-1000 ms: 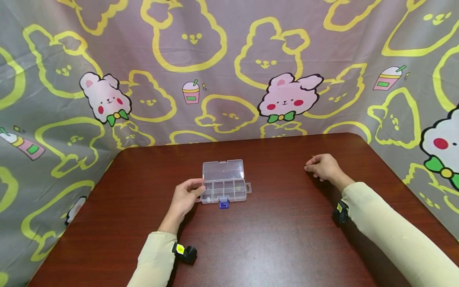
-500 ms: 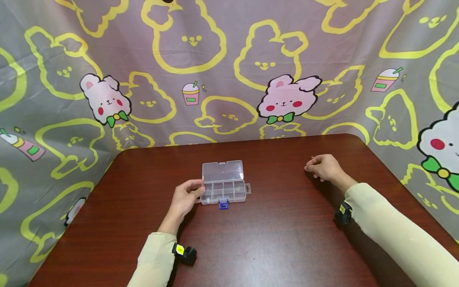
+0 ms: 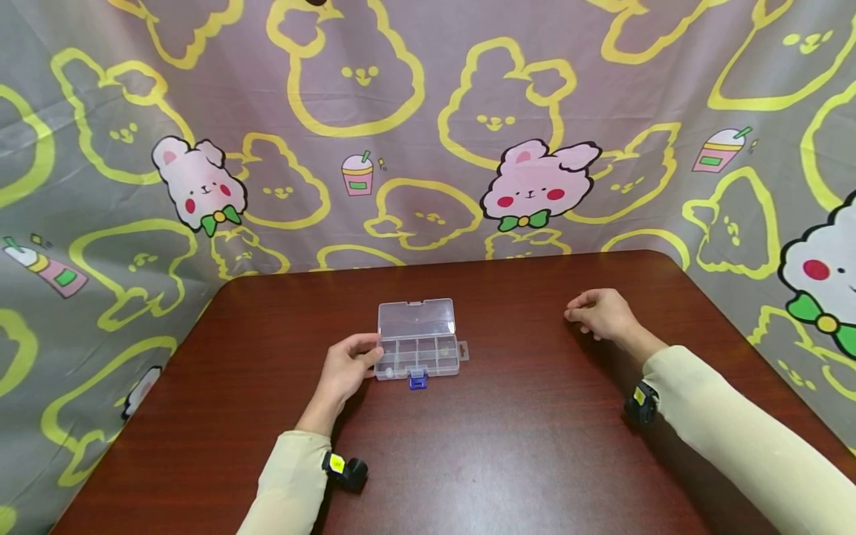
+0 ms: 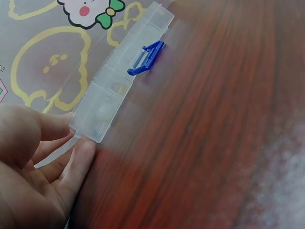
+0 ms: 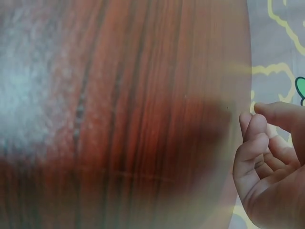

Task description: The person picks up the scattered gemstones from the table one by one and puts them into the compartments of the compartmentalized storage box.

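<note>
1. Organizer box (image 3: 419, 347): it comes first because the left hand is on it, though it is not the biggest thing in sight. It sits near the middle of the worktop, toward the far half.
2. Backdrop cloth (image 3: 428, 134), grey with yellow bunny outlines and pink bunny faces, hangs behind and to both sides of the worktop and is the largest thing in view.
3. Worktop (image 3: 521, 446) is dark reddish wood with rounded far corners.
4. Cream sleeves cover both forearms; the right sleeve (image 3: 735, 438) reaches in from the lower right, the left sleeve (image 3: 287, 483) from the bottom edge.
5. Seen closer, the clear plastic box has its lid (image 3: 416, 318) open and laid back away from the person, showing small compartments. Tiny items lie in some, too small to name.
6. Left hand (image 3: 344, 369) touches the box's left end, its fingers (image 4: 78, 160) lightly bent against the corner with the thumb on the far side, steadying rather than wrapping it.
7. Right hand (image 3: 600, 313) rests well apart to the right, fingers curled loosely with thumb near fingertips; whether it pinches something cannot be told.
8. Small black devices are strapped at each wrist (image 3: 344, 469).
9. Blue latch (image 3: 417, 380) sticks out from the box's near edge.
</note>
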### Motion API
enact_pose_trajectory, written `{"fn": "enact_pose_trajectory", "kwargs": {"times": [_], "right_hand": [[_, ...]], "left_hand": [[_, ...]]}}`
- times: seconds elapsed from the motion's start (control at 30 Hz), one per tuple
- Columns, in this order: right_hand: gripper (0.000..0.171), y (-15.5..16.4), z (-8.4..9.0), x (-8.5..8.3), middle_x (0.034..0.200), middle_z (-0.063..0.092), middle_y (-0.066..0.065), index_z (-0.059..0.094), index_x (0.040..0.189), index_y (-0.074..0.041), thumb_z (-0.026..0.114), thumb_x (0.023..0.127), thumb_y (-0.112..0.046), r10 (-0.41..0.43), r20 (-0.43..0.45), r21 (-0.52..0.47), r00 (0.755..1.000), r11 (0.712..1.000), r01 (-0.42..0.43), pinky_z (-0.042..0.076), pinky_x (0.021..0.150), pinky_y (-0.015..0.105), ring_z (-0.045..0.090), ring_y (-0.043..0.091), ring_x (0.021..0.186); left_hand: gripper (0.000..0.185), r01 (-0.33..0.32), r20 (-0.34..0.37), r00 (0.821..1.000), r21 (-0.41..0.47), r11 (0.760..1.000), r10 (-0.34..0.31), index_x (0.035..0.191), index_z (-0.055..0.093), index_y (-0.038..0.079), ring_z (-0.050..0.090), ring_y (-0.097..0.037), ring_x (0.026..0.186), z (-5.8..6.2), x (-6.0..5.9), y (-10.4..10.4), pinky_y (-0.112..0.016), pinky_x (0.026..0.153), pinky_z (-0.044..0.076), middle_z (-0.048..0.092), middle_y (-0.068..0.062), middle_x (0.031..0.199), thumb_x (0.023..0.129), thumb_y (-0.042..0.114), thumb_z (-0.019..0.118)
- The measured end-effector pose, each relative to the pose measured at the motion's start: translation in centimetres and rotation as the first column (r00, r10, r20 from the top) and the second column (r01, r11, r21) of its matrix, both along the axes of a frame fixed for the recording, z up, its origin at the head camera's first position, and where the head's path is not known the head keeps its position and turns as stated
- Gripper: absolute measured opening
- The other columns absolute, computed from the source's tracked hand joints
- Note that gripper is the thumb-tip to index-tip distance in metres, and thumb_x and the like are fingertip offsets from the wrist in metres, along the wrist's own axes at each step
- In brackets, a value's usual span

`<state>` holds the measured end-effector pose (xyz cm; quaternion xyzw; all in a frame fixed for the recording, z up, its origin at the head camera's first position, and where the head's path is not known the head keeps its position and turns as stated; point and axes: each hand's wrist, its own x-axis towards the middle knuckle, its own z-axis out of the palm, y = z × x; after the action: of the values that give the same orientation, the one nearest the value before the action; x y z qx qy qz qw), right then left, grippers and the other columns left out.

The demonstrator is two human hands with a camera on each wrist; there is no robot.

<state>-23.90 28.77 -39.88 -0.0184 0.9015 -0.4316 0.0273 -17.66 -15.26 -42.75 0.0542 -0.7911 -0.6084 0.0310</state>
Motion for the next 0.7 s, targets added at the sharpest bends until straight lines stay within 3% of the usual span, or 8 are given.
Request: {"fn": "enact_pose_trajectory", "kwargs": {"times": [0.7], "right_hand": [[0.019, -2.6, -0.1, 1.3, 0.068, 0.065, 0.008, 0.066, 0.104, 0.008, 0.072, 0.089, -0.002, 0.058, -0.037, -0.113, 0.998, 0.992, -0.062, 0.043, 0.039, 0.026, 0.054, 0.016, 0.052]], "left_hand": [[0.027, 0.0, -0.003, 1.0, 0.01, 1.0, 0.0, 0.119, 0.069, -0.002, 0.067, -0.018, 0.085, 0.0, 0.1, 0.0, -0.03, 0.068, 0.059, 0.068, -0.02, 0.112, 0.092, -0.002, 0.069]]}}
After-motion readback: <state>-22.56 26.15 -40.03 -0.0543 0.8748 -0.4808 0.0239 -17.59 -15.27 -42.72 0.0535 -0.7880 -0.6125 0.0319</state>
